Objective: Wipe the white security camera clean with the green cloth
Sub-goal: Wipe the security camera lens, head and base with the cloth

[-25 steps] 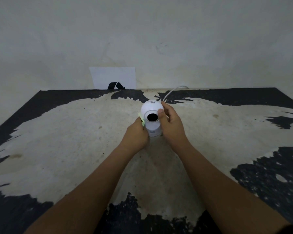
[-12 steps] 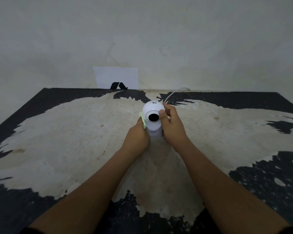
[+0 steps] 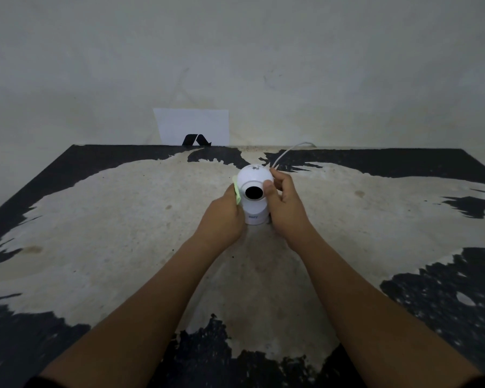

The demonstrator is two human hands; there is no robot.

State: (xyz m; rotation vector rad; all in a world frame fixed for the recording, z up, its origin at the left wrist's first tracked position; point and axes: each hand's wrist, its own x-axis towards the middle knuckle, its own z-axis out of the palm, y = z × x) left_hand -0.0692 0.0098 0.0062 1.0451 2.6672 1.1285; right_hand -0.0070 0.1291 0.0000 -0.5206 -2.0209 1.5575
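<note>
The white security camera (image 3: 254, 179) stands upright on the worn table, its round head and black lens facing me. My right hand (image 3: 284, 204) grips its right side, thumb beside the lens. My left hand (image 3: 223, 217) presses the green cloth (image 3: 236, 189) against the camera's left side; only a thin strip of cloth shows past my fingers. A white cable (image 3: 287, 151) runs from behind the camera toward the back edge.
The table (image 3: 123, 219) is black with large pale worn patches and ends at a plain wall. A white paper with a black mark (image 3: 192, 127) leans against the wall behind the table's back edge.
Both hands keep their hold on the camera. My left hand with the cloth has shifted slightly along the camera's left side; the camera stays in place.
</note>
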